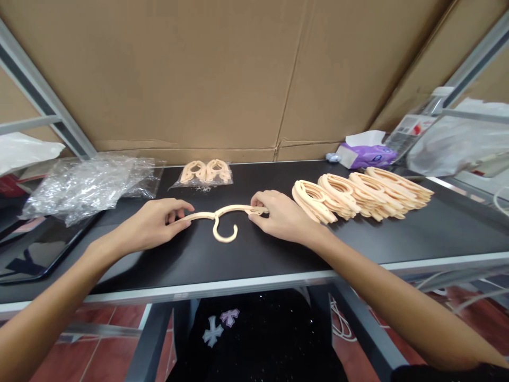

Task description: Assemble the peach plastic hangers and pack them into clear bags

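A cream plastic folding hanger (234, 207) is spread out between my hands just over the black tabletop, its hook pointing toward me. My left hand (153, 224) pinches the left arm's end between thumb and fingers. The right arm's end is gripped by my right hand (278, 214), which hides part of it. Beyond the hanger lies a clear bag (222, 178) with folded cream hangers inside. Several stacks of folded hangers (342, 196) lean in a row to the right of my right hand.
Crumpled clear plastic bags (91, 183) are heaped at the left, beside a dark flat glossy device (47, 252). At the back right are a purple tissue pack (368, 155), a clear bottle (417, 124) and a white plastic bag (457, 140). A cardboard wall (207, 74) stands behind the table.
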Demonstrator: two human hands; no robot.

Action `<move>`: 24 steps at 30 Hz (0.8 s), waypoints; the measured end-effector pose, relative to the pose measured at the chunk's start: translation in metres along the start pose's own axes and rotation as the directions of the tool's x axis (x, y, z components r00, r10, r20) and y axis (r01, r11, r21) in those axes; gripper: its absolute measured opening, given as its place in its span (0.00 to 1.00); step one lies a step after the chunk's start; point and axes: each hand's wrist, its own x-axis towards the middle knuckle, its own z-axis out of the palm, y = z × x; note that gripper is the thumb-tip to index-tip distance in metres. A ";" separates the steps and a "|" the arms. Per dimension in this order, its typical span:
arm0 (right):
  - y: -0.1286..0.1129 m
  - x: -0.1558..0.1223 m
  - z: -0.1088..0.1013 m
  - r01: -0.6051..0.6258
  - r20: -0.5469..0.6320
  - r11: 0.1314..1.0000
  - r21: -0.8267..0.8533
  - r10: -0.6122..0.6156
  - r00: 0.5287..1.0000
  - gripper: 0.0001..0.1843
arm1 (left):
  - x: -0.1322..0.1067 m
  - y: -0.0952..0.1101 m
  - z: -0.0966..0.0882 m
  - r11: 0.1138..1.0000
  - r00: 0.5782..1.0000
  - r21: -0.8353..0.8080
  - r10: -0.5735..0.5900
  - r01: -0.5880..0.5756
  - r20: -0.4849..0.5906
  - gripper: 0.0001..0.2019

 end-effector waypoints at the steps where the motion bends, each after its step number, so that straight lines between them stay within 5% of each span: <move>1: 0.000 0.000 0.001 -0.004 -0.009 1.000 0.015 0.004 1.000 0.08 | 0.000 0.003 0.001 1.000 1.000 0.007 -0.023 0.023 0.001 0.23; 7: -0.002 0.002 0.006 0.028 -0.049 0.990 0.138 -0.021 0.999 0.13 | 0.004 0.035 0.008 0.979 0.995 -0.187 -0.087 0.077 -0.044 0.23; 12: -0.009 -0.001 0.005 0.087 -0.043 0.976 0.198 -0.080 0.996 0.14 | 0.012 0.071 0.028 0.858 0.998 -0.511 0.042 -0.056 -0.039 0.16; 17: -0.013 -0.007 0.008 0.128 -0.025 0.986 0.103 -0.126 0.992 0.21 | 0.012 0.079 0.031 0.798 0.979 -0.568 0.175 -0.202 -0.102 0.11; 21: -0.013 -0.008 0.009 0.148 0.005 0.989 0.021 -0.148 0.989 0.27 | -0.022 0.080 0.007 0.860 0.961 -0.430 0.228 -0.275 -0.158 0.09; 24: -0.012 -0.008 0.009 0.147 0.027 0.989 0.003 -0.147 0.989 0.26 | -0.067 0.104 -0.008 0.883 0.929 -0.288 0.347 -0.370 -0.128 0.18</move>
